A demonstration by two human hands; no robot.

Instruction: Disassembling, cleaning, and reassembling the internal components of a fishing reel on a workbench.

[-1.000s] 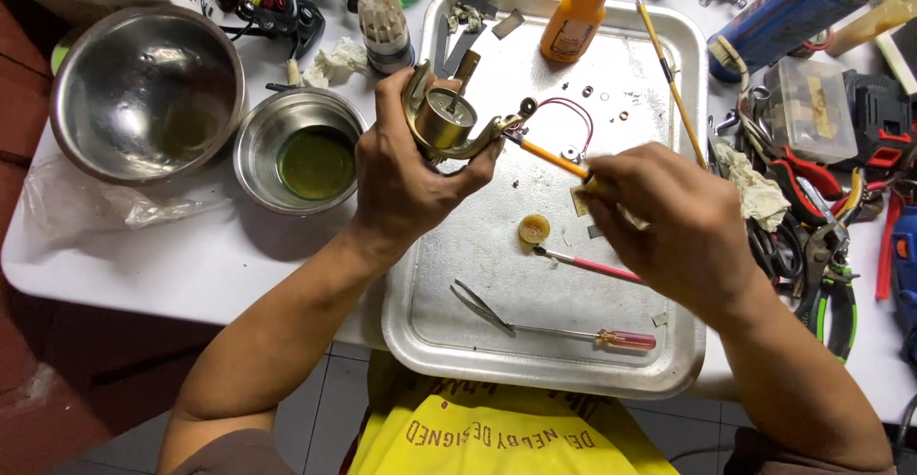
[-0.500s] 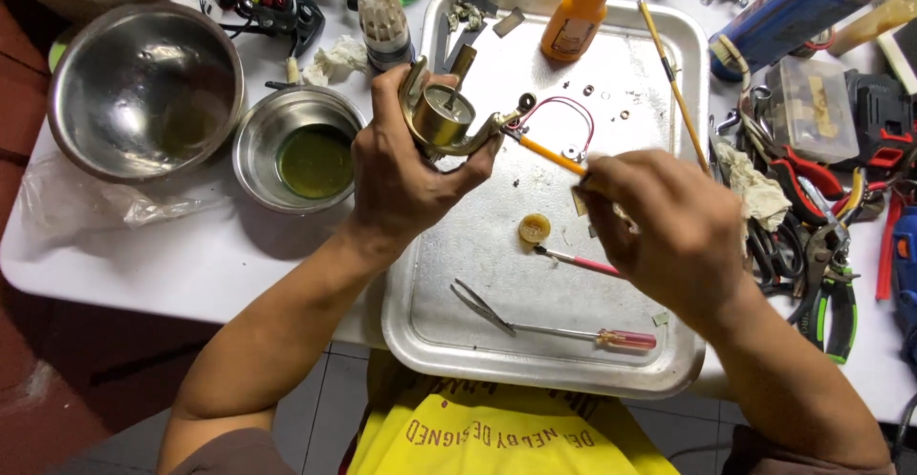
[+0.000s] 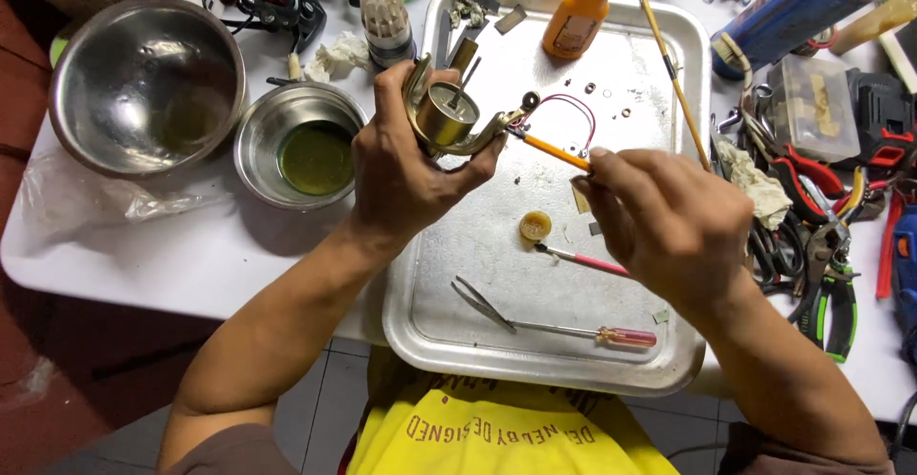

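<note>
The hands work above the rectangular metal tray (image 3: 688, 360) that sits at the near edge of the white table (image 3: 191, 265). The left hand (image 3: 406, 165) is wrapped tight around a brass-coloured metal fishing-reel body (image 3: 449, 117), lifted over the tray's far-left corner. Compared with a second ago it has barely shifted; the reel body sits at the same tilt. The right hand (image 3: 669, 212) pinches a thin orange-handled tool (image 3: 554, 150), whose tip meets the reel body's right arm, beside a loop of red wire (image 3: 573, 112). This hand has drifted slightly toward the tray's right edge while the tip stays planted, so the work at that joint looks ongoing rather than finished. Below, a small yellow round cap (image 3: 535, 226), a pink-handled pick (image 3: 587, 260) and a red-handled screwdriver (image 3: 592, 332) lie unmoved on the tray.
</note>
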